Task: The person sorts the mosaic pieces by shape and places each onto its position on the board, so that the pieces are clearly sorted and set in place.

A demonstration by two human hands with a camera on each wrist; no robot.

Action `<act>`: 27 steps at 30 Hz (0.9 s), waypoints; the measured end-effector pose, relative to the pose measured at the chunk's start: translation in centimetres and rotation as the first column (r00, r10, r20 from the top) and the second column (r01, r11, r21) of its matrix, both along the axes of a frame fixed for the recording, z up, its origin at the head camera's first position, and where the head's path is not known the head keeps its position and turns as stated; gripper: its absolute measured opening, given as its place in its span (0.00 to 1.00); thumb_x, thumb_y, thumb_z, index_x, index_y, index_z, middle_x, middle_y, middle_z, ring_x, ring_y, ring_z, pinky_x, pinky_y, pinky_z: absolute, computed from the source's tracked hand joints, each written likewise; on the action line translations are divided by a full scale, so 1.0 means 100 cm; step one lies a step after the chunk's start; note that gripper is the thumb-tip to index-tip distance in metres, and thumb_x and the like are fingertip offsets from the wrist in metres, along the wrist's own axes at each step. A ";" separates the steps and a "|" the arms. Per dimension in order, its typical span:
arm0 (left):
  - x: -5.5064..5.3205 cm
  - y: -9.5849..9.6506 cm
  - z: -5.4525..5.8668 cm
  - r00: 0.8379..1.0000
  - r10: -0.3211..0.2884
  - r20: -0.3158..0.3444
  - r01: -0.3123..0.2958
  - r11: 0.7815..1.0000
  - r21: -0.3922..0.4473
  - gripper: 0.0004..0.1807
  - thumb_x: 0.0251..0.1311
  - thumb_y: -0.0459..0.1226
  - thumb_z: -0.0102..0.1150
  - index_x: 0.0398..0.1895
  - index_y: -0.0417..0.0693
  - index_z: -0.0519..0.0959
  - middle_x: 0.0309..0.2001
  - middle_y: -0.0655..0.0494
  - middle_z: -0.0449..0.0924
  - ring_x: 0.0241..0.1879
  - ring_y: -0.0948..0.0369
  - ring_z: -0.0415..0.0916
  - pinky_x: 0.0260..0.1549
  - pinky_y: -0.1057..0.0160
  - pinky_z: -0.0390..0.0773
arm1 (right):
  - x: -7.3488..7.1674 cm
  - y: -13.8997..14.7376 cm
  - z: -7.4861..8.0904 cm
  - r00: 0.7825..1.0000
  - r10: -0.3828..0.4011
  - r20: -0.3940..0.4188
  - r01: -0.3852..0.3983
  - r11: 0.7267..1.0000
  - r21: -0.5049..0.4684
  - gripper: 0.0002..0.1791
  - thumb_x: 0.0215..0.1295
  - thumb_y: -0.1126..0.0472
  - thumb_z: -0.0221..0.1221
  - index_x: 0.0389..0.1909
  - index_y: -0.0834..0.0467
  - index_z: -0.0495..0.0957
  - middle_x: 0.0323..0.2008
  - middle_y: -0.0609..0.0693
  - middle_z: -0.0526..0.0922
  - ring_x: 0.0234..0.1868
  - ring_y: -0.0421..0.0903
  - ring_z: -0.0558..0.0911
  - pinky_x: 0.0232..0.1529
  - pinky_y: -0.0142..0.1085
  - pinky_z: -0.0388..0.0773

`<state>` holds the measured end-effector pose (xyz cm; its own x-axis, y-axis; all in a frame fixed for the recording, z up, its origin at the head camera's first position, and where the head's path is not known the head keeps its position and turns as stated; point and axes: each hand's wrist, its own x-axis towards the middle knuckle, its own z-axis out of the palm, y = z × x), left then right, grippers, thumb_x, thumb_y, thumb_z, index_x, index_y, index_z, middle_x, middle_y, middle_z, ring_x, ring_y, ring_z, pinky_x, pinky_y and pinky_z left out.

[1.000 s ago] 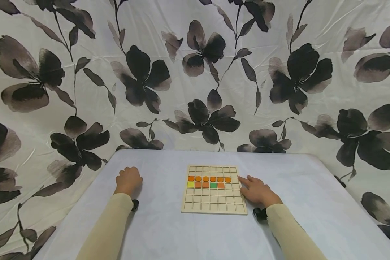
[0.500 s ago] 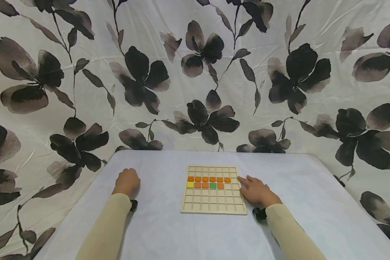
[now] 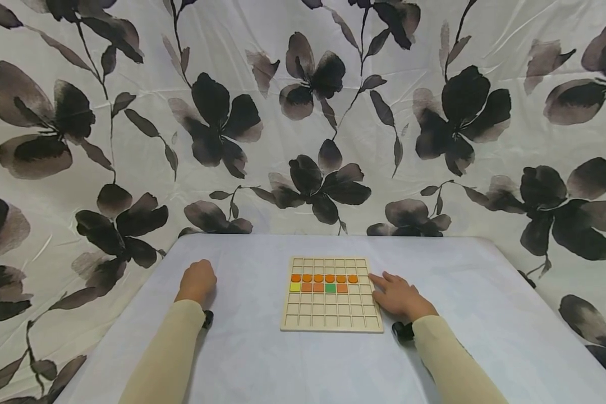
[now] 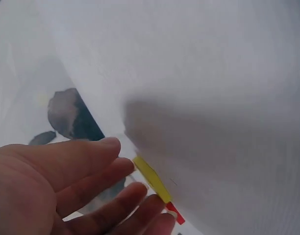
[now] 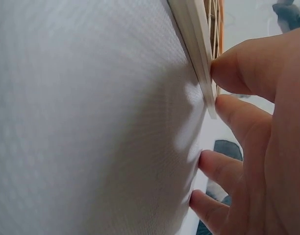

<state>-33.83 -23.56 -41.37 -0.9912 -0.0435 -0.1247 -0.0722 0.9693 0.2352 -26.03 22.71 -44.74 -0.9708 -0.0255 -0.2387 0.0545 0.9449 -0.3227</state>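
Note:
My left hand (image 3: 196,281) is low over the left part of the white table. In the left wrist view its fingers are loosely bent, with the fingertips close beside a yellow piece (image 4: 152,179); whether they touch it I cannot tell. A red piece (image 4: 176,213) shows just past the yellow one, and the head view hides both behind the hand. My right hand (image 3: 399,294) rests at the right edge of a wooden grid board (image 3: 328,324), thumb and index finger against its rim, other fingertips on the cloth. A row of orange discs (image 3: 318,278) lies in the board.
Below the discs, the board holds a yellow square (image 3: 295,287), several orange squares (image 3: 307,288) and a green square (image 3: 330,288). White cloth covers the table (image 3: 252,359). A curtain with dark flowers (image 3: 328,191) hangs behind its far edge.
My left hand has shifted slightly to the left and turned a little, so its fingers show less in the head view. The right hand and the board have stayed put.

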 end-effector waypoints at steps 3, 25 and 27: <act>-0.002 -0.005 -0.002 1.000 0.007 -0.019 -0.007 1.000 0.011 0.13 0.62 0.27 0.45 0.43 0.23 0.75 0.41 0.30 0.80 0.42 0.39 0.80 0.43 0.43 0.79 | 0.000 -0.001 0.001 1.000 -0.005 0.005 0.005 1.000 -0.006 0.30 0.71 0.47 0.44 0.74 0.45 0.58 0.74 0.61 0.54 0.73 0.68 0.52 0.65 0.70 0.47; -0.008 -0.022 -0.010 0.996 0.027 -0.082 -0.020 0.996 0.085 0.15 0.52 0.29 0.54 0.38 0.22 0.75 0.37 0.29 0.80 0.34 0.42 0.79 0.39 0.43 0.78 | 0.002 -0.001 0.006 1.000 0.009 0.005 -0.009 1.000 -0.028 0.30 0.72 0.48 0.45 0.74 0.46 0.58 0.74 0.62 0.54 0.73 0.68 0.52 0.65 0.71 0.48; -0.010 -0.021 -0.010 0.997 0.036 -0.074 -0.029 0.995 0.099 0.16 0.51 0.31 0.57 0.38 0.22 0.76 0.36 0.31 0.81 0.34 0.44 0.79 0.40 0.44 0.79 | 0.002 0.000 0.007 1.000 0.011 0.007 -0.010 1.000 -0.029 0.30 0.72 0.48 0.44 0.74 0.46 0.58 0.74 0.62 0.54 0.73 0.68 0.52 0.66 0.70 0.47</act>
<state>-34.84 -25.68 -42.42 -0.9962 -0.0672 -0.0547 -0.0816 0.9389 0.3344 -25.78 22.71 -44.07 -0.9686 -0.0426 -0.2448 0.0471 0.9358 -0.3493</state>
